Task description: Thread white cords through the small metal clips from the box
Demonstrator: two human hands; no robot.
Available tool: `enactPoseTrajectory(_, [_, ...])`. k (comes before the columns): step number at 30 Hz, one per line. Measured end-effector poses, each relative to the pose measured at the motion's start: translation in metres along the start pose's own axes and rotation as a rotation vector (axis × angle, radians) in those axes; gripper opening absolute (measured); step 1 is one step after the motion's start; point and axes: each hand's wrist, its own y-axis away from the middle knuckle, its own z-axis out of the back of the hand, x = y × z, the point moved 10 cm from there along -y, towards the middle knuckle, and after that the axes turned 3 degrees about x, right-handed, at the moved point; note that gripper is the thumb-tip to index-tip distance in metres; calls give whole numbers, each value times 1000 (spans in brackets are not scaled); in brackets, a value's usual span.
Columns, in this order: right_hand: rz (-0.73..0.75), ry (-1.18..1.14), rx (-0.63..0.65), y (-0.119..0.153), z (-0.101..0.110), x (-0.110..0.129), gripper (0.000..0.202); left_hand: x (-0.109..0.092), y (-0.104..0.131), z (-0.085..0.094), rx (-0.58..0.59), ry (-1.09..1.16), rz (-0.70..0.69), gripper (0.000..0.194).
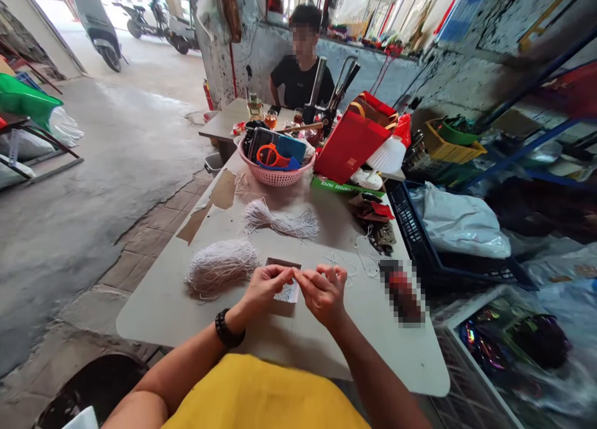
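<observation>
Two hands, L hand (270, 284) and R hand (325, 290), are over the small box (281, 309), w/ white pcs (285, 295) inside. Each has thumb & fingers pinched together, tips nearly meeting above the box; what they grip is too small, I can't tell. One white cord bundle (224, 266) lies left of the box, another bundle (281, 221) behind it. Pink basket (280, 175) stands farther behind the box.

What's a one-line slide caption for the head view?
Left hand and right hand close together over a small box, near two bundles of white string on a table.
</observation>
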Motion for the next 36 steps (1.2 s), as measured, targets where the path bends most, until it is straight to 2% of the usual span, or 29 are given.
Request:
enactPoseTrajectory(3, [-137,61,-91,-3,6,-1,15,1,1,2,-90,133,12,53])
enactPoseTrajectory(5, [-232,23,-137,-5,10,-3,15,2,1,-1,-110,217,32,52])
enactPoseTrajectory(11, [-452,-227,-40,-10,4,-17,14,0,-1,-2,-75,174,13,49])
enactPoseTrajectory(14, [-480,-257,-38,-11,7,-17,11,-5,1,3,-89,21,-86,46])
enactPoseTrajectory(20, [-469,-124,-16,-16,10,-10,7,-32,15,9,-199,-332,-388,24])
enactPoseTrajectory(24, [-429,-49,-18,-20,13,-4,7,-40,19,8,-225,-420,-517,21])
enactPoseTrajectory(27, [-453,-62,-6,-21,14,-8,7,-36,16,7,-206,-382,-530,24])
enactPoseTrajectory(32, [-516,-169,62,-23,9,-18,7,-23,7,7,-160,-319,-446,28])
enactPoseTrajectory(36, [-545,-205,112,-24,7,-21,7,-36,12,4,-165,-432,-500,24])
